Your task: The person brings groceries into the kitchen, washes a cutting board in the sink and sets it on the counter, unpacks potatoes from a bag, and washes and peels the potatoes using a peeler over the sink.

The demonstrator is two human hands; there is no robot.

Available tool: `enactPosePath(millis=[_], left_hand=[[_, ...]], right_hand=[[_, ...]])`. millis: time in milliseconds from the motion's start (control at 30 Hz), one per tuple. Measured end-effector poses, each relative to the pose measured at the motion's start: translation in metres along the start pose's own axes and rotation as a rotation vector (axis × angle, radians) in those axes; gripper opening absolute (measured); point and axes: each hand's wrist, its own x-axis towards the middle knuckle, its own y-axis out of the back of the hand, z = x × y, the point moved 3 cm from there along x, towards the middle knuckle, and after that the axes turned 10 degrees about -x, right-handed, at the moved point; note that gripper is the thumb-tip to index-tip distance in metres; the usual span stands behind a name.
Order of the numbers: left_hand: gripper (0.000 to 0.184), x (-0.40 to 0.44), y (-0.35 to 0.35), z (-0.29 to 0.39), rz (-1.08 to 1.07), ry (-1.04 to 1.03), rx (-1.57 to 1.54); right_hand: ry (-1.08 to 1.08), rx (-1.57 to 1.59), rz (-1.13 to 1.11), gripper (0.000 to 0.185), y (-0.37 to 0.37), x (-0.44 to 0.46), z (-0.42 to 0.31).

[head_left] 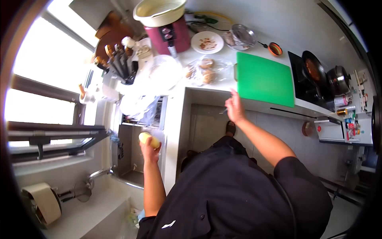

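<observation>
Above the sink [133, 175], my left hand [149, 152] is closed around a smooth, pale yellow peeled potato [146, 138]. My right hand [236, 109] hangs in front of the counter edge, just below the green cutting board [264, 77]. Its fingers are curled, and a small thin tool [224, 111] sticks out to their left, too small to identify. A clear plastic bag [223, 69] with several brown potatoes [207, 75] lies on the counter left of the board.
A maroon appliance [169, 38] with a cream bowl stands at the back. Nearby are a white plate [207, 42] with food bits and a knife block [126, 73]. Rightward, a frying pan [313, 69] and a pot [338, 79] stand by the hob. An open window [55, 137] is left.
</observation>
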Motion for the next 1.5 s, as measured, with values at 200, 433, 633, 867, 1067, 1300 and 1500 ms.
enactPosePath(millis=[200,433,633,867,1067,1300,1500], left_hand=[[0.076,-0.023,-0.306,-0.117,-0.599,-0.14,0.658],[0.058,-0.003,-0.581,-0.35,-1.122,-0.863,1.422],[0.042,-0.042,-0.631,-0.389,-0.735,-0.837,1.436],[0.059,-0.058,-0.605,-0.37,-0.71,-1.041,0.923],[0.058,-0.066,-0.551,-0.259,-0.752,-0.869,1.123],[0.062,-0.007,-0.458,-0.131,-0.319,-0.963,1.574],[0.044,0.002,-0.413,-0.126,-0.539,-0.745,1.874]], right_hand=[[-0.591,-0.427,0.34,0.058,0.238,-0.022,0.117],[-0.789,-0.451,0.296,0.069,0.337,-0.042,0.183],[-0.841,-0.271,0.039,0.079,0.337,-0.011,0.181],[-0.486,-0.471,0.078,0.065,0.327,0.053,0.162],[-0.494,-0.29,-0.071,0.047,0.272,0.115,0.134],[-0.19,-0.209,-0.433,0.046,0.124,0.173,0.08],[-0.198,-0.126,-0.646,0.041,0.015,0.23,0.037]])
